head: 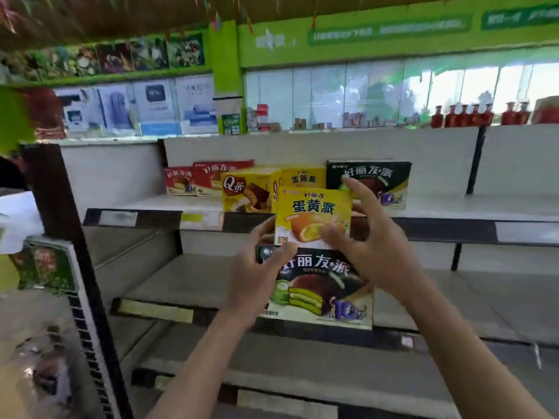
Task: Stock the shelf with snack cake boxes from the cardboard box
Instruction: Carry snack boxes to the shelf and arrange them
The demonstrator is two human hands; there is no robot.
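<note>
Holding two boxes stacked at chest height, the left hand (260,264) grips the dark snack cake box (320,288) at its left edge, while the right hand (366,237), fingers loosely spread, touches the yellow box (313,216) standing upright above it. The shelf (151,204) row lies just beyond, farther away; both boxes' long axes run left-right, and the right hand seems nearer the gap.
</note>
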